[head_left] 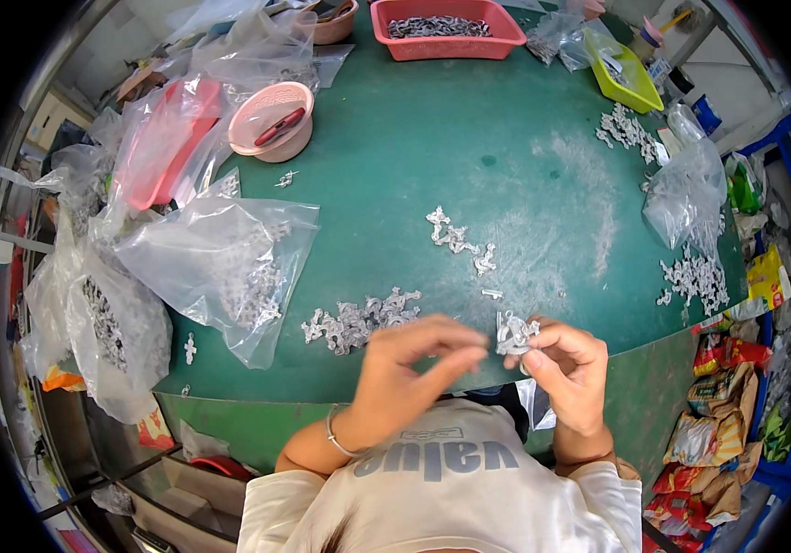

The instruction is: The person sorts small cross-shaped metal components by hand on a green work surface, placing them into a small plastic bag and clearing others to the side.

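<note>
- Far out to the left of the grip, clear plastic bags (220, 263) lie slack and crinkled on the green table (469, 147), half filled with small pale plastic parts; beyond them sits a pink bowl (273, 120) with a red-handled tool in it.
- Just left of the grip and slightly past it, a loose heap of grey-white parts (358, 323) rests on the tabletop — thin, branching moulded pieces, matt and light-looking.
- My left hand (404, 369) is curled, its fingertips (474, 346) pinched narrow and reaching toward the piece; I cannot tell whether they already touch it.
- Between the two hands, close over the near table edge, is the small cluster of parts (513, 332) — pale, glossy, knobbly, seemingly several tiny pieces on one frame.
- My right hand (568, 364) holds that cluster, thumb and forefinger closed on its right side.
- I judge the step to be picking or snapping pieces off the cluster; the next move would call for a firm pinch from the left fingertips while the right keeps it steady.
- Beyond the grip a short trail of similar parts (455, 238) lies scattered; far to the right, another pile (695, 276) and a crumpled clear bag (685, 194).
- At the far edge stand a red tray (446, 37) of dark bits and a yellow-green tray (626, 74).
</note>
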### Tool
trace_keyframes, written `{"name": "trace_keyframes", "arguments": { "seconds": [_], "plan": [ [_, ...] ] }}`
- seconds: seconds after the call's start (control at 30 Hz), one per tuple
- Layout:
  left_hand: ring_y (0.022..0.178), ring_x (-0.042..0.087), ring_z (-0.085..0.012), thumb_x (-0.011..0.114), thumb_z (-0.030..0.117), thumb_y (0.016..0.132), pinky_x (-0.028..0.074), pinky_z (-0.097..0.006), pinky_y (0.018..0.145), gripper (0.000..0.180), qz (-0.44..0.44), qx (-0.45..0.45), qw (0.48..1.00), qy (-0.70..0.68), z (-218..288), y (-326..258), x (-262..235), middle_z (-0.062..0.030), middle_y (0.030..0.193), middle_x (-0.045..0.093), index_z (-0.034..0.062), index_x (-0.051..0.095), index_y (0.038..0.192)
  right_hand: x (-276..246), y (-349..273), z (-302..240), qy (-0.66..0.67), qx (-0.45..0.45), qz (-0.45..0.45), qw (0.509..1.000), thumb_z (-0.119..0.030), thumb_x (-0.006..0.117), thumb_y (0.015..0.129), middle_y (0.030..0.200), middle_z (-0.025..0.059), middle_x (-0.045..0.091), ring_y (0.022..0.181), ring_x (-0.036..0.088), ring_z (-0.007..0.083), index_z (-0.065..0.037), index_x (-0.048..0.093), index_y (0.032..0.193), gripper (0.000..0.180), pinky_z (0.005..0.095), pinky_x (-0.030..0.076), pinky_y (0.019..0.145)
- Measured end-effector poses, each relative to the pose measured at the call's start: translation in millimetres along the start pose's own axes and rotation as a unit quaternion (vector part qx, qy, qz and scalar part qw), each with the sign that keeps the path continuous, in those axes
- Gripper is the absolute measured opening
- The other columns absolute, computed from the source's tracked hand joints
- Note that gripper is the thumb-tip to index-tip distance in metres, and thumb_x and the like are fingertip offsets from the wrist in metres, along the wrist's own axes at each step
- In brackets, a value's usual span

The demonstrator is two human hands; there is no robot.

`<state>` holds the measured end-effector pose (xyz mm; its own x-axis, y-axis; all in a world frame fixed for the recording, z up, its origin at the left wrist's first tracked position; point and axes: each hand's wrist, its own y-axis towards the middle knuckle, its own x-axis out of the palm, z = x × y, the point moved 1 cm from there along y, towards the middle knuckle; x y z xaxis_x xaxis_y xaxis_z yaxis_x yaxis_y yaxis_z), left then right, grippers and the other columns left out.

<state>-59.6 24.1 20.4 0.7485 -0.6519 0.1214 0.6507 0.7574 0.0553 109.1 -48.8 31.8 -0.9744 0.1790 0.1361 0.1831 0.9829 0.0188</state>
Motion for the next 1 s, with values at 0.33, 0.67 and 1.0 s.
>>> {"name": "trace_keyframes", "arguments": {
  "seconds": [0.33,0.67,1.0],
  "plan": [
    [0.085,0.053,-0.0114,0.056,-0.006,0.080,0.046,-0.022,0.069,0.021,-0.054,-0.025,0.982,-0.182,7.0,5.8,0.9,-0.0116,0.099,0.055,-0.0056,0.057,0.100,-2.9,-0.2,-6.5,0.005,0.005,-0.100,0.995,0.004,0.055,0.079,0.070,0.0117,0.060,0.064,0.057,0.0150,0.007,0.059,0.079,0.004,0.0258,0.043,0.059],
    [0.085,0.053,-0.0101,0.057,-0.008,0.078,0.043,-0.021,0.066,0.019,-0.023,-0.028,0.977,-0.212,1.7,4.5,4.8,-0.0107,0.095,0.057,-0.0065,0.058,0.097,-2.5,-2.3,-3.8,-0.017,-0.085,-0.074,0.994,0.003,0.065,0.071,0.073,0.0139,0.061,0.066,0.059,0.0186,0.008,0.060,0.085,0.017,0.0279,0.044,0.062],
    [0.088,0.054,-0.0139,0.056,-0.011,0.077,0.049,-0.026,0.075,0.020,-0.021,0.003,0.977,-0.211,0.1,5.4,7.0,-0.0125,0.097,0.056,-0.0062,0.058,0.097,-4.0,-3.4,-3.6,-0.020,-0.081,-0.065,0.994,0.003,0.071,0.064,0.072,0.0137,0.064,0.067,0.058,0.0185,0.008,0.062,0.085,0.024,0.0286,0.043,0.063]
  ]
}}
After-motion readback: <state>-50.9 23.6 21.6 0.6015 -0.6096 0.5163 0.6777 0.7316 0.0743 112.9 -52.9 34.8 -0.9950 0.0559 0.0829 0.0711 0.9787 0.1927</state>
